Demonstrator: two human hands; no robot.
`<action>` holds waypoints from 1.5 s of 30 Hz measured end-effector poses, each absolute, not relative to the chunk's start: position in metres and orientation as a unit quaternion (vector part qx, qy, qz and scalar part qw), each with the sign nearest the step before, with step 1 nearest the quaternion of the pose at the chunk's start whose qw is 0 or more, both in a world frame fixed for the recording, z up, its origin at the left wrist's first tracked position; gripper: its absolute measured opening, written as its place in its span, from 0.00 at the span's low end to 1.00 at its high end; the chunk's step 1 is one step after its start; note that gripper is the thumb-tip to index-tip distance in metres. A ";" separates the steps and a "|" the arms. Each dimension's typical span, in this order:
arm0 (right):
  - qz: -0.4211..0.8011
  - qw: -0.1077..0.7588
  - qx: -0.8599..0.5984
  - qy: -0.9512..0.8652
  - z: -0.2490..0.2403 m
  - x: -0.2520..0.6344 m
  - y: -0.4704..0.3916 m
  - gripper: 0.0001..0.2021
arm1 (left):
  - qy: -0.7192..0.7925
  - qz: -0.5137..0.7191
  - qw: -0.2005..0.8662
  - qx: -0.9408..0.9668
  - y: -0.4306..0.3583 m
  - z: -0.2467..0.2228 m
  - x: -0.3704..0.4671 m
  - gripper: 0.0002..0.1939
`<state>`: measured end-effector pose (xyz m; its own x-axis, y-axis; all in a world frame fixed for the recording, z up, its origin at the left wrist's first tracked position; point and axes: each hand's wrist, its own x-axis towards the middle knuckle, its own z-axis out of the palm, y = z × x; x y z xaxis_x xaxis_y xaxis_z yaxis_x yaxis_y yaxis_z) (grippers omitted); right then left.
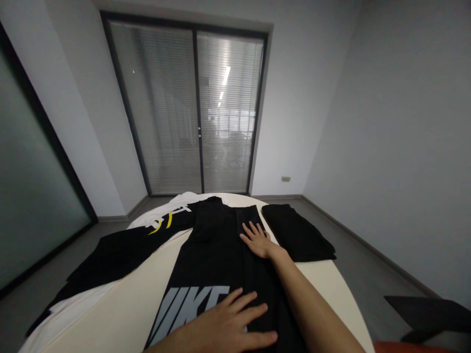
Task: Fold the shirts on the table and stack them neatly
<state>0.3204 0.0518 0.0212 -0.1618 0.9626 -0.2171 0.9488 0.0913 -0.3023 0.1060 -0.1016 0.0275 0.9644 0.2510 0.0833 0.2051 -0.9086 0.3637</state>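
A black T-shirt (217, 245) with large grey NIKE lettering lies spread over the table in front of me, a lengthwise fold running along its right side. My left hand (230, 318) rests on the cloth near the end of the lettering, fingers spread. Farther up, my right hand (256, 241) lies flat on the folded right strip, its fingers also apart. Neither hand grips the fabric. The shirt's near end is cut off by the frame and partly hidden by my arms.
To the right sits a folded black garment (296, 233). Black clothing with yellow and white print (128, 250) and white cloth (86, 304) lie along the left. The round cream table (346, 299) has a curved edge; a black chair part (430, 314) stands at lower right.
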 end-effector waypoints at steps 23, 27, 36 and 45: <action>0.126 0.052 -0.678 -0.722 0.006 0.303 0.049 0.40 | 0.118 0.049 0.203 0.971 -0.106 0.046 0.107 0.30; 0.115 0.071 -0.675 -0.726 0.004 0.306 0.044 0.39 | 0.130 0.051 0.206 0.969 -0.105 0.040 0.107 0.32; 0.060 0.057 -0.676 -0.732 0.011 0.288 0.048 0.33 | 0.131 0.057 0.200 0.969 -0.105 0.038 0.107 0.32; 0.085 0.113 -0.694 -0.706 0.004 0.286 0.041 0.36 | 0.317 0.194 0.153 0.916 -0.078 0.046 0.090 0.25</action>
<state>0.2862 0.0409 0.0043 -0.0124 0.9990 0.0426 0.9605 0.0237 -0.2771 0.0899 -0.0782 0.0464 0.7240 0.6394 0.2586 0.5209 -0.7527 0.4026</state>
